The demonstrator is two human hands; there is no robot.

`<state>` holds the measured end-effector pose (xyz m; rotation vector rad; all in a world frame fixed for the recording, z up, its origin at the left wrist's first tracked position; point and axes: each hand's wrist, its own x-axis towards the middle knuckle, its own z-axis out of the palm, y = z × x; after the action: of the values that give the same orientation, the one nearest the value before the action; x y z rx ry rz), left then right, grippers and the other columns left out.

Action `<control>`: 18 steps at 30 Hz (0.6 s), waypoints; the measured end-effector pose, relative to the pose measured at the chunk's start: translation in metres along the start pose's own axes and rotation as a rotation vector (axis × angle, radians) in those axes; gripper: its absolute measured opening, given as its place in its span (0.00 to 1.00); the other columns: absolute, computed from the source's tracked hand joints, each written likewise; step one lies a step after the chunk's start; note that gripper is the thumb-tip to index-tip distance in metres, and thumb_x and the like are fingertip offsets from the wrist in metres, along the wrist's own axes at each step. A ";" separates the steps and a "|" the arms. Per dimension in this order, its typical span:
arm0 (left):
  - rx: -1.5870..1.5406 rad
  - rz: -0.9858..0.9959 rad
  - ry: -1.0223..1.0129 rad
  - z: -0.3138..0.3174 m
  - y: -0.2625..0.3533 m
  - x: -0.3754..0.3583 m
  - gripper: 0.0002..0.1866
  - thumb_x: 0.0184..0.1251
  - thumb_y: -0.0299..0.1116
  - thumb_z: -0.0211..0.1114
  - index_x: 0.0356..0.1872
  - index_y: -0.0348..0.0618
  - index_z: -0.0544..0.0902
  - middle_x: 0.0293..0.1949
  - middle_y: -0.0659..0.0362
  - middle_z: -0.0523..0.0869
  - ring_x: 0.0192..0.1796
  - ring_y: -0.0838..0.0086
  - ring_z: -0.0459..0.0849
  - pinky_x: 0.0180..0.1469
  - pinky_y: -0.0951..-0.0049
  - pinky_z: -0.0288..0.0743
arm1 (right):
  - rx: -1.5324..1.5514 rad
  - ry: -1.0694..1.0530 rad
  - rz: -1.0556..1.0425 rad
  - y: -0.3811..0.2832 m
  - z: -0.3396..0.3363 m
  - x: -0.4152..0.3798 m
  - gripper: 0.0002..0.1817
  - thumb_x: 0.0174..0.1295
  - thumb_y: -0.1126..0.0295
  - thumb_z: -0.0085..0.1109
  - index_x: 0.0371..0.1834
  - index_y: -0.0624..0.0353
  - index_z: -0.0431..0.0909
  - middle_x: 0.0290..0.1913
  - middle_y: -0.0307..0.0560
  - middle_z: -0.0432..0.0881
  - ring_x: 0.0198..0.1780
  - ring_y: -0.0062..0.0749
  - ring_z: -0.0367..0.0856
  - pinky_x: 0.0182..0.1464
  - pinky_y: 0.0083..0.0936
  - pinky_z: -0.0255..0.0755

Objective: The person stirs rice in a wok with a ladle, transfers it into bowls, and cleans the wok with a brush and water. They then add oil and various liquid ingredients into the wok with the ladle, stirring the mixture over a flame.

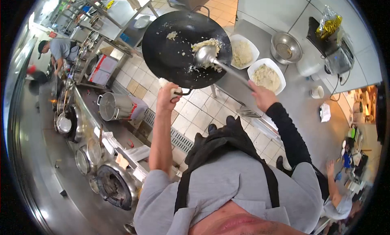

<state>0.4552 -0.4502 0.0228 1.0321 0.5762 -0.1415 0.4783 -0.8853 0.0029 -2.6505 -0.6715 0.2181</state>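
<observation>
A large black wok (170, 52) is held up in front of me over the floor, beside the steel counter. My left hand (167, 98) grips its near handle through a folded white cloth (164, 82). My right hand (263, 96) is closed round the long handle of a metal ladle (206, 56), whose bowl rests inside the wok. Fried rice (210, 43) lies around the ladle's bowl, with loose grains scattered over the wok. Just right of the wok, two white square bowls stand on the counter: a farther bowl (256, 48) and a nearer bowl (281, 89), both containing rice.
A steel mixing bowl (298, 46) and a white cup (317, 92) stand on the steel counter (300, 113). On my left are a stove burner (113, 186) and a big pot (110, 106). One person (61, 50) works at far left, another (337, 200) at lower right.
</observation>
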 end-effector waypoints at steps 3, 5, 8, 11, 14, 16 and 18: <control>-0.040 -0.057 -0.030 -0.003 -0.002 -0.012 0.06 0.58 0.28 0.63 0.31 0.40 0.74 0.25 0.45 0.81 0.16 0.73 0.74 0.10 0.81 0.55 | 0.216 0.217 0.080 -0.033 0.005 0.042 0.28 0.72 0.64 0.54 0.76 0.47 0.65 0.43 0.67 0.84 0.44 0.61 0.84 0.47 0.47 0.78; -0.033 -0.042 -0.066 0.004 -0.008 -0.014 0.06 0.58 0.27 0.63 0.31 0.39 0.74 0.25 0.45 0.81 0.15 0.73 0.73 0.11 0.82 0.55 | 0.486 0.296 0.161 -0.072 0.022 0.088 0.27 0.72 0.62 0.53 0.74 0.48 0.68 0.45 0.68 0.84 0.46 0.63 0.84 0.49 0.47 0.77; -0.014 -0.002 -0.141 0.016 -0.008 -0.016 0.06 0.58 0.27 0.62 0.31 0.39 0.73 0.24 0.46 0.81 0.15 0.73 0.73 0.11 0.81 0.55 | 0.541 0.364 0.074 -0.082 0.051 0.092 0.27 0.72 0.62 0.53 0.75 0.48 0.67 0.50 0.67 0.84 0.51 0.63 0.83 0.54 0.45 0.77; 0.005 -0.002 -0.176 0.025 -0.007 -0.004 0.07 0.60 0.28 0.62 0.31 0.40 0.73 0.26 0.47 0.81 0.17 0.74 0.73 0.12 0.82 0.56 | 0.341 0.140 0.117 -0.059 0.042 0.033 0.29 0.72 0.64 0.54 0.77 0.46 0.64 0.54 0.65 0.83 0.54 0.62 0.83 0.57 0.45 0.76; 0.038 -0.100 -0.174 0.021 0.001 0.000 0.07 0.60 0.28 0.62 0.32 0.39 0.73 0.27 0.46 0.81 0.18 0.74 0.74 0.13 0.82 0.57 | 0.075 0.107 0.099 0.015 0.010 -0.044 0.30 0.71 0.70 0.54 0.77 0.40 0.65 0.53 0.62 0.82 0.52 0.58 0.83 0.56 0.47 0.77; 0.062 -0.120 -0.200 0.013 -0.002 0.003 0.07 0.59 0.29 0.62 0.34 0.38 0.74 0.26 0.47 0.81 0.18 0.74 0.75 0.12 0.82 0.57 | -0.004 0.094 0.271 -0.013 -0.033 -0.045 0.28 0.70 0.70 0.55 0.75 0.43 0.68 0.57 0.59 0.83 0.52 0.59 0.82 0.56 0.46 0.77; 0.108 -0.152 -0.222 0.021 0.001 -0.005 0.08 0.58 0.29 0.62 0.36 0.36 0.76 0.25 0.50 0.81 0.19 0.74 0.76 0.12 0.81 0.57 | 0.047 0.426 0.138 0.000 -0.028 -0.023 0.28 0.70 0.68 0.55 0.74 0.41 0.68 0.56 0.58 0.83 0.46 0.60 0.84 0.52 0.49 0.78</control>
<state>0.4596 -0.4681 0.0339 1.0605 0.4482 -0.4200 0.4656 -0.9061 0.0296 -2.5770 -0.3401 -0.2841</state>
